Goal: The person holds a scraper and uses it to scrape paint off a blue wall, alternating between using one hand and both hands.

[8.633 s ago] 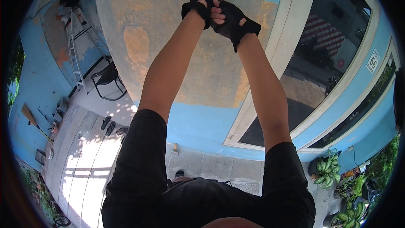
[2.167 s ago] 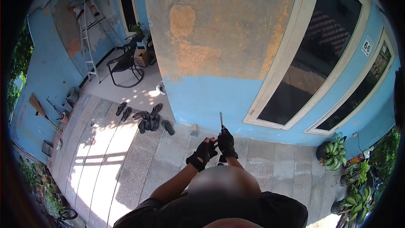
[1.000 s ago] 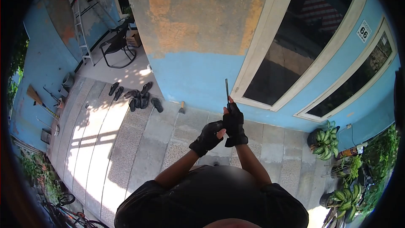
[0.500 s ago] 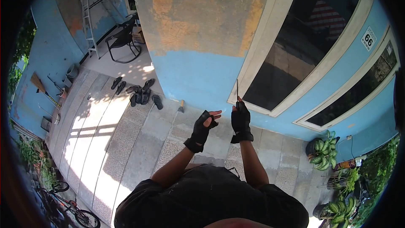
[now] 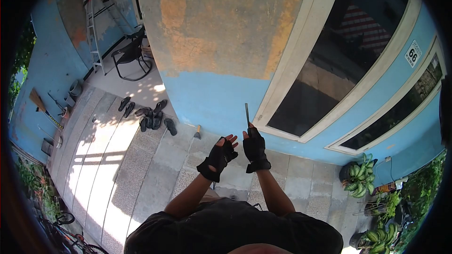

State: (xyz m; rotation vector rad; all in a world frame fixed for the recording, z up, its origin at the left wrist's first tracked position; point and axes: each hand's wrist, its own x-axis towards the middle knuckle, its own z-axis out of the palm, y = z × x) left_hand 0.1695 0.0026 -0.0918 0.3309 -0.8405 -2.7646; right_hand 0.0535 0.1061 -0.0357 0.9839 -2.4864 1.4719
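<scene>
The right hand point(image 5: 254, 150) grasps a thin-bladed tool point(image 5: 247, 115). Just beside it, the left hand point(image 5: 219, 158) has its grip released

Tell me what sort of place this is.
Probably the front porch or paved yard of a house: there is a small plate marked 66, sandals lie on the paving, and potted plants stand along the right side.
</scene>
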